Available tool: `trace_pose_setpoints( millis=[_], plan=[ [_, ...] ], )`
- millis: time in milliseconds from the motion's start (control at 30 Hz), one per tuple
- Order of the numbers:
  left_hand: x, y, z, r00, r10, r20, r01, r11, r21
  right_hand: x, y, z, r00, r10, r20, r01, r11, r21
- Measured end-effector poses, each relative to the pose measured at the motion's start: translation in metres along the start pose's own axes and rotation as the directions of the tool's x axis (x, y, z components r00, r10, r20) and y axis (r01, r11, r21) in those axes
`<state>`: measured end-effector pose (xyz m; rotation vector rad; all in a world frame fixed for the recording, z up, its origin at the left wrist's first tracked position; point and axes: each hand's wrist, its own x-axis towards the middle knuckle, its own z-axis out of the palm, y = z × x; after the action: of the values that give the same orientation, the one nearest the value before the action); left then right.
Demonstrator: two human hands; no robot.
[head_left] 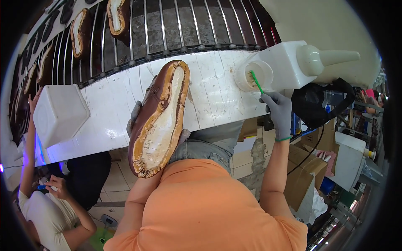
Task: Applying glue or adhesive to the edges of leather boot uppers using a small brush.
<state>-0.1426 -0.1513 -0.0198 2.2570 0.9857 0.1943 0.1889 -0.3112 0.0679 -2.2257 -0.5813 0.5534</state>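
Observation:
My left hand (135,113), in a grey glove, is closed around a brown leather shoe (144,121) with no outsole. The shoe's underside faces up, showing a pale insole inside a tan, pleated margin; most of the left palm is hidden beneath it. Off to the right, my gloved right hand (277,109) pinches the handle of a green toothbrush-like brush (256,82). The brush head dips into a round white cup (268,74) cut from or set against a white plastic bottle (281,62) lying on its side.
A white bench (211,96) runs across in front of me. Beyond it, a conveyor of metal bars (180,25) carries shoes (79,33), soles up. A white square container (60,113) stands at left, near a co-worker's arm (30,138). Cardboard boxes (307,171) and a black bag (312,102) are at right.

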Motion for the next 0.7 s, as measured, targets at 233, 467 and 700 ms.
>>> trace_pose_setpoints(
  millis=[233, 467, 700],
  plan=[
    [0.006, 0.040, -0.030, 0.988, 0.100, -0.120, -0.091, 0.993, 0.080, -0.013, 0.018, 0.026, 0.980, 0.164, 0.110, -0.194, 0.691, 0.696],
    [0.026, 0.047, -0.007, 0.827, 0.119, -0.549, -0.309, 0.913, -0.267, -0.027, -0.053, 0.043, 0.979, -0.107, 0.174, -0.033, 0.758, 0.652],
    [0.034, 0.021, 0.037, 0.685, 0.109, -0.720, -0.495, 0.794, -0.352, -0.083, -0.100, 0.075, 0.864, -0.345, 0.367, 0.210, 0.909, 0.361]
  ],
)
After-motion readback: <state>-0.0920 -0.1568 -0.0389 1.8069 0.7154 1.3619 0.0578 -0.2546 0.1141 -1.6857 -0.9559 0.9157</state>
